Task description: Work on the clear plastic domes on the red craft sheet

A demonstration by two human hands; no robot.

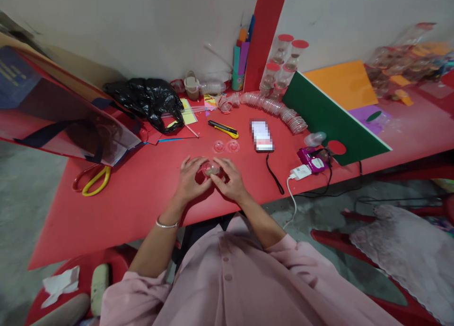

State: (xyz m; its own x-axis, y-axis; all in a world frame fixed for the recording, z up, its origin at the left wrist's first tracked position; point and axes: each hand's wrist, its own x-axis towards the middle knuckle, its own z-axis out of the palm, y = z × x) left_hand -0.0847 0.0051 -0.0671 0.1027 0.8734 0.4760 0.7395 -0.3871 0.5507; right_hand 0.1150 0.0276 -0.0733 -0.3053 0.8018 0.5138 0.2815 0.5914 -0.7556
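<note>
Close to the table's front edge, my left hand (191, 180) and my right hand (230, 178) meet around a small clear plastic dome lid (212, 169). Fingers and thumbs of both hands curve in on it from either side, hiding part of its rim. Just beyond my fingertips, two similar clear round lids (232, 146) lie side by side on the red table (142, 203). A yellow and black box cutter (223, 129) rests behind them. To the right lies a phone (261, 135) with a lit screen and a wrist strap.
Yellow-handled scissors (96, 180) lie left by a large bag (71, 99). Behind are a black plastic bag (145, 99) and a curved row of nested clear lids (273, 107). A green board (329, 120) leans right, near a purple device (312, 160) with a charger and cables.
</note>
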